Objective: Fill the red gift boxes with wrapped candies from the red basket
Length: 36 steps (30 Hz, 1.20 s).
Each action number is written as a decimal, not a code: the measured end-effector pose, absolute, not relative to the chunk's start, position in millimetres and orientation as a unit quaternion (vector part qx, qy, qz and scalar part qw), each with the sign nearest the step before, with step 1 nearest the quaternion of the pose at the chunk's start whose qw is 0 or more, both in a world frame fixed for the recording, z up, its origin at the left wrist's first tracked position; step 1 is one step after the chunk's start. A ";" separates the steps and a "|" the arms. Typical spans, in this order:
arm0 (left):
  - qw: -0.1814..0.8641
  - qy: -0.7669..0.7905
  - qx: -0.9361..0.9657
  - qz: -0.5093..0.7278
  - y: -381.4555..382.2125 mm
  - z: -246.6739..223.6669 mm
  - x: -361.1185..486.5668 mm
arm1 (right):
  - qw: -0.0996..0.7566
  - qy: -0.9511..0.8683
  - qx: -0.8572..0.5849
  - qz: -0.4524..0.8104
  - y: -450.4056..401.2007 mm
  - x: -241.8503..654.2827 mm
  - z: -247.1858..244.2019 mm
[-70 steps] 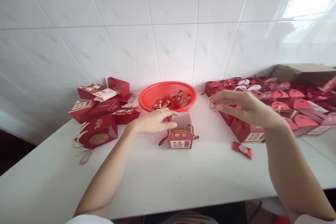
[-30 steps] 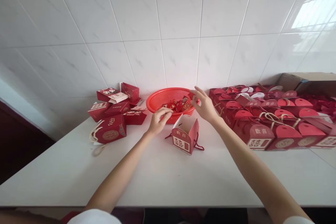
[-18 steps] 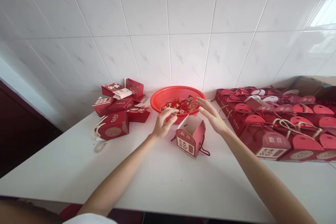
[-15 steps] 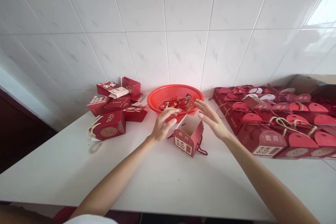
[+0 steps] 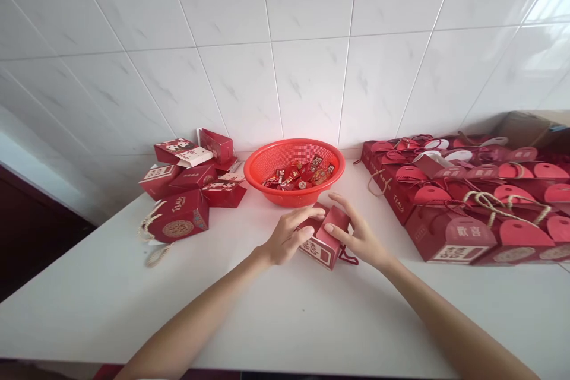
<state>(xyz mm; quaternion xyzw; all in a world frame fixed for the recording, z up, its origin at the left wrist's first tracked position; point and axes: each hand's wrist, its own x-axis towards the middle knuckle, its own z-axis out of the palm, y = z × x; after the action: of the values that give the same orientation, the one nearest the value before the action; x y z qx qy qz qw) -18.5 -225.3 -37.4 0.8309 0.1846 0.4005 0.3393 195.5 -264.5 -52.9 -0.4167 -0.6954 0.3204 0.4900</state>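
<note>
The grip is two-handed: left hand [image 5: 287, 238] and right hand [image 5: 361, 238] clasp the box [image 5: 325, 246] at its top flaps, on the worktop [image 5: 267, 320] just in front of the basket [image 5: 285, 196]. It looks like thin card — light, springy, easily creased — so the lower side walls should hold best, clear of the cord [image 5: 348, 257]. Sweets [image 5: 296, 177] lie in the basket; loose boxes [image 5: 191, 177] sit left of it, box rows [image 5: 463, 231] right.

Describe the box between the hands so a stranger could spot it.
Find the red basket on the white table. In front of it, a small red box sits between left hand and right hand. Unlike the heaped boxes left and rowed boxes right, it stands alone.
</note>
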 end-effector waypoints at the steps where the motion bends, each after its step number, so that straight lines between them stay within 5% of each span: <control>1: 0.348 0.196 0.828 0.394 -225.9 -37.4 -17.6 | 0.493 -0.689 -0.416 0.330 -264.6 195.1 -54.9; 14: 0.206 0.281 0.807 0.477 -230.9 -48.2 0.4 | 0.538 -0.671 -0.396 0.322 -274.0 186.3 -56.3; 19: 0.245 0.301 0.796 0.465 -228.8 -48.4 -0.8 | 0.533 -0.693 -0.371 0.312 -275.4 186.8 -51.7; 28: 0.465 0.334 0.744 0.344 -220.4 -32.0 -10.5 | 0.549 -0.606 -0.480 0.318 -272.3 196.5 -46.7; 36: 0.413 0.383 0.773 0.293 -208.1 -18.2 -23.7 | 0.454 -0.616 -0.531 0.364 -263.0 198.7 -51.1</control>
<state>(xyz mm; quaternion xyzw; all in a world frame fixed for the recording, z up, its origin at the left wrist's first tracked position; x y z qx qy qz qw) -23.7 -208.1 -18.2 0.7726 0.3834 0.2927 0.4128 198.7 -263.0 -51.1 -0.5309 -0.6159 0.3639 0.4543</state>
